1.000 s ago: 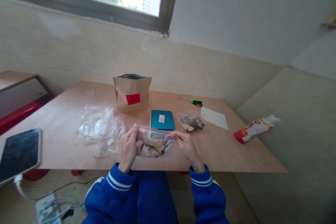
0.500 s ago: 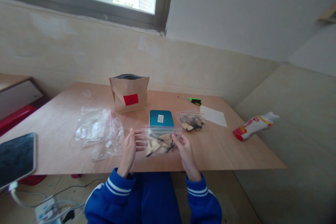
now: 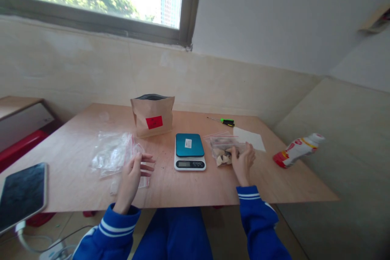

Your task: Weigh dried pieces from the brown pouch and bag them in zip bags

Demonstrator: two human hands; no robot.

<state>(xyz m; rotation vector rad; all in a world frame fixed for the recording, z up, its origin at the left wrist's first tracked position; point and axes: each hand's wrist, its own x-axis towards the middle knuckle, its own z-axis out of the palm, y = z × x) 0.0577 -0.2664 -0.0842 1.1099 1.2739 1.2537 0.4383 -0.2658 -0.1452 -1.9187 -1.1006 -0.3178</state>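
Observation:
My right hand (image 3: 243,162) grips a clear zip bag of dried brown and dark pieces (image 3: 224,158), low over the table and overlapping another zip bag (image 3: 217,140) behind it. Whether the held bag rests on that one I cannot tell. With fingers apart and nothing in it, my left hand (image 3: 135,176) hovers by several flat clear zip bags (image 3: 111,152). Between my hands sits a small digital scale (image 3: 189,146) with a blue-green top, a white label and a front display. Nothing lies on its plate except the label.
A brown paper pouch (image 3: 154,118) with a red label stands gaping at the back. Rightward are a green-and-black screwdriver (image 3: 227,122), white paper (image 3: 250,137) and a tilted red-and-white bottle (image 3: 297,150). A tablet (image 3: 22,193) with a cable lies at the left edge.
My right hand has carried the filled zip bag rightward, from in front of the scale to the other bag. My left hand has moved left, away from it. The scale is now uncovered.

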